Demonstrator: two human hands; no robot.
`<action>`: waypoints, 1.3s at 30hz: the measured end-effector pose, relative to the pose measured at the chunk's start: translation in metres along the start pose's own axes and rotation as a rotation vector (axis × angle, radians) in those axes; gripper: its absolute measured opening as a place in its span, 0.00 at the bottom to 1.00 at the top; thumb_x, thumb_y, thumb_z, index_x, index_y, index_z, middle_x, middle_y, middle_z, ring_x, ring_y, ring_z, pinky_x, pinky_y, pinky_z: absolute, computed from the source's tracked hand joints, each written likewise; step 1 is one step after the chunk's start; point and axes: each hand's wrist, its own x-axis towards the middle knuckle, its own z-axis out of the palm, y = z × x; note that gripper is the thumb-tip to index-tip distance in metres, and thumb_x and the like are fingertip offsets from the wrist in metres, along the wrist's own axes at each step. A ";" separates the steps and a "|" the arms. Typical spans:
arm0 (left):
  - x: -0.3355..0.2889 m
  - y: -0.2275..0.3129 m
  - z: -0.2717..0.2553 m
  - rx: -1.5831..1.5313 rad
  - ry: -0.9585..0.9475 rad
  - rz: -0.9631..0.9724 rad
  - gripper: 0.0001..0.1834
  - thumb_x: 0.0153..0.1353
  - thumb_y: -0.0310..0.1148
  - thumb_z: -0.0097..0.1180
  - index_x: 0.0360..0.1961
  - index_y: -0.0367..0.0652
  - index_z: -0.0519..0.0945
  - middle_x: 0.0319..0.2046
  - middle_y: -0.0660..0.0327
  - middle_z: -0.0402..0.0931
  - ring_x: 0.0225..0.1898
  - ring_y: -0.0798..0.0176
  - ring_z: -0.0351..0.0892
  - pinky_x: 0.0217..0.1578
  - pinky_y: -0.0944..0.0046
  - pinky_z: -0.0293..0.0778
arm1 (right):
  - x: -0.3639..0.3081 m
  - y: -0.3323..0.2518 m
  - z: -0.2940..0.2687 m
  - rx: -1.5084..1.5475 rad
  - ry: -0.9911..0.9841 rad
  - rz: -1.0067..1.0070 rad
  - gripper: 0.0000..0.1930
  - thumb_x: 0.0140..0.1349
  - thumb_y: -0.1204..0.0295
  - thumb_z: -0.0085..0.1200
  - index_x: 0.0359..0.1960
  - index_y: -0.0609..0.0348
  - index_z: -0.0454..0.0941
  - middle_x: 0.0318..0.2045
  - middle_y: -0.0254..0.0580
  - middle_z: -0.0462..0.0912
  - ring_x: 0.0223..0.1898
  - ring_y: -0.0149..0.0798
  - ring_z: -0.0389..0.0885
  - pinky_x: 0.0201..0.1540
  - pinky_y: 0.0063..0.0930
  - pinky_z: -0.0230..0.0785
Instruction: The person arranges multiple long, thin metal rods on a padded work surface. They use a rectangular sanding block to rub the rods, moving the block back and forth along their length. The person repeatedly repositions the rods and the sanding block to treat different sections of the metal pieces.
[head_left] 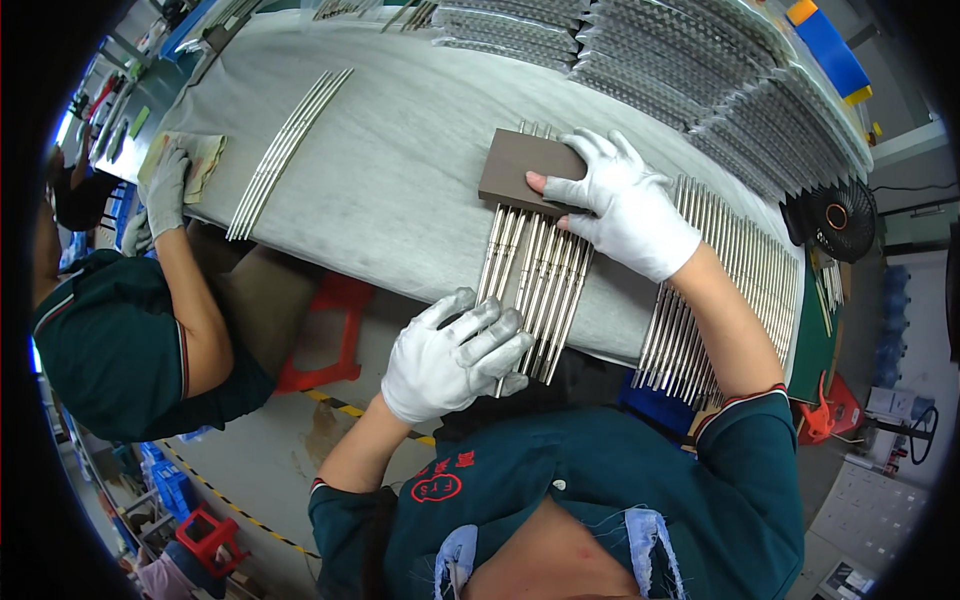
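A flat grey-brown rectangular block (520, 168) lies across a small row of shiny metal rods (550, 285) on the cloth-covered table. My white-gloved right hand (630, 205) grips the block at its right side, thumb on top; two bare fingertips stick out of the glove. Below, my left hand (455, 352), gloved too with greyed fingers, curls over the near ends of the leftmost rods, which jut past the table edge. A gap splits those rods from the others beside them. Under the block, the middle of the rods is hidden.
A larger row of metal rods (720, 290) lies to the right. Bubble-wrapped stacks (680, 75) line the far side, near a black fan (835, 215). At left, a co-worker's gloved hand (168, 185) rests on a yellowish cloth (205, 165), beside several thin rods (290, 150).
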 end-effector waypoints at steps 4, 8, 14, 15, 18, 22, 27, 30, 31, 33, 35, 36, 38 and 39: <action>-0.007 -0.003 0.007 -0.005 0.073 -0.029 0.27 0.46 0.50 0.68 0.46 0.49 0.81 0.41 0.60 0.84 0.45 0.54 0.83 0.50 0.49 0.78 | -0.024 0.027 -0.016 0.010 -0.090 -0.002 0.27 0.58 0.66 0.65 0.62 0.36 0.80 0.63 0.62 0.72 0.67 0.58 0.68 0.72 0.54 0.55; -0.006 0.000 0.014 -0.065 0.090 -0.046 0.26 0.46 0.50 0.68 0.44 0.49 0.81 0.41 0.59 0.84 0.44 0.53 0.84 0.49 0.49 0.79 | -0.007 0.010 -0.005 -0.015 -0.055 0.013 0.27 0.59 0.64 0.64 0.64 0.35 0.79 0.64 0.62 0.71 0.68 0.58 0.67 0.72 0.50 0.56; -0.009 0.000 0.013 -0.039 0.122 -0.064 0.27 0.48 0.51 0.68 0.46 0.49 0.80 0.42 0.57 0.84 0.45 0.52 0.84 0.49 0.50 0.79 | -0.017 0.038 -0.016 0.049 -0.192 0.038 0.28 0.60 0.62 0.63 0.65 0.34 0.77 0.68 0.63 0.67 0.72 0.60 0.61 0.74 0.50 0.53; -0.010 0.000 0.014 -0.043 0.123 -0.075 0.27 0.48 0.51 0.68 0.47 0.49 0.80 0.42 0.57 0.85 0.45 0.52 0.84 0.49 0.50 0.79 | -0.016 0.041 -0.013 0.086 -0.189 0.038 0.29 0.60 0.62 0.63 0.65 0.34 0.78 0.69 0.63 0.66 0.72 0.60 0.61 0.74 0.50 0.53; -0.009 0.000 0.016 -0.059 0.094 -0.083 0.28 0.48 0.51 0.68 0.48 0.49 0.80 0.43 0.57 0.85 0.45 0.52 0.84 0.50 0.50 0.79 | -0.001 0.022 -0.004 0.097 -0.130 0.047 0.29 0.59 0.62 0.64 0.65 0.34 0.78 0.69 0.63 0.65 0.72 0.59 0.60 0.74 0.50 0.52; -0.008 0.001 0.015 -0.045 0.088 -0.086 0.28 0.48 0.51 0.68 0.49 0.50 0.80 0.43 0.58 0.84 0.45 0.52 0.84 0.50 0.50 0.79 | -0.001 0.027 -0.007 0.161 -0.155 0.085 0.28 0.58 0.63 0.64 0.64 0.33 0.79 0.70 0.60 0.65 0.72 0.59 0.61 0.74 0.51 0.53; -0.014 0.000 0.018 -0.059 0.116 -0.098 0.30 0.50 0.50 0.69 0.53 0.50 0.79 0.43 0.59 0.84 0.46 0.53 0.84 0.50 0.50 0.79 | -0.042 0.057 -0.023 0.156 -0.138 0.130 0.28 0.58 0.64 0.64 0.63 0.35 0.80 0.68 0.61 0.67 0.71 0.59 0.62 0.73 0.50 0.54; -0.012 0.000 0.014 -0.100 0.075 -0.091 0.34 0.53 0.49 0.71 0.59 0.51 0.75 0.47 0.58 0.83 0.47 0.53 0.84 0.50 0.49 0.79 | -0.037 0.043 -0.025 0.192 -0.117 0.137 0.27 0.58 0.65 0.65 0.63 0.36 0.80 0.68 0.62 0.67 0.72 0.60 0.61 0.74 0.50 0.53; -0.011 0.000 0.015 -0.111 0.060 -0.090 0.34 0.53 0.49 0.71 0.59 0.51 0.75 0.47 0.58 0.83 0.47 0.53 0.84 0.50 0.48 0.79 | -0.022 0.026 -0.019 0.150 -0.119 0.093 0.27 0.58 0.65 0.65 0.62 0.37 0.81 0.68 0.62 0.67 0.72 0.60 0.62 0.74 0.49 0.53; -0.007 0.002 0.016 -0.095 0.074 -0.076 0.31 0.50 0.49 0.70 0.54 0.50 0.77 0.45 0.59 0.83 0.47 0.54 0.83 0.50 0.49 0.79 | -0.007 0.012 -0.016 0.090 -0.107 0.039 0.27 0.57 0.65 0.66 0.62 0.37 0.81 0.68 0.62 0.68 0.72 0.60 0.61 0.74 0.49 0.53; -0.005 0.001 0.020 -0.047 0.122 -0.063 0.27 0.44 0.51 0.68 0.44 0.49 0.81 0.40 0.60 0.83 0.45 0.54 0.83 0.49 0.50 0.79 | -0.001 0.011 -0.008 0.067 -0.092 0.016 0.27 0.57 0.66 0.66 0.62 0.37 0.81 0.68 0.62 0.68 0.72 0.61 0.61 0.74 0.49 0.53; -0.004 0.000 0.020 -0.044 0.111 -0.068 0.27 0.44 0.51 0.68 0.45 0.49 0.82 0.41 0.61 0.83 0.45 0.54 0.83 0.50 0.50 0.79 | -0.007 0.017 -0.012 0.060 -0.112 0.042 0.28 0.56 0.66 0.66 0.62 0.37 0.81 0.68 0.61 0.68 0.72 0.61 0.61 0.74 0.49 0.53; -0.008 0.001 0.019 -0.037 0.094 -0.095 0.28 0.45 0.52 0.69 0.46 0.50 0.82 0.42 0.61 0.83 0.46 0.53 0.82 0.50 0.49 0.79 | -0.032 0.039 -0.026 0.046 -0.165 0.081 0.29 0.56 0.66 0.66 0.63 0.37 0.80 0.68 0.61 0.68 0.72 0.61 0.61 0.74 0.49 0.53; -0.010 -0.001 0.019 -0.036 0.096 -0.088 0.30 0.46 0.54 0.68 0.48 0.51 0.82 0.44 0.61 0.82 0.47 0.51 0.82 0.51 0.47 0.78 | -0.048 0.049 -0.031 0.015 -0.179 0.125 0.31 0.55 0.68 0.67 0.64 0.39 0.79 0.69 0.60 0.67 0.72 0.60 0.61 0.74 0.48 0.53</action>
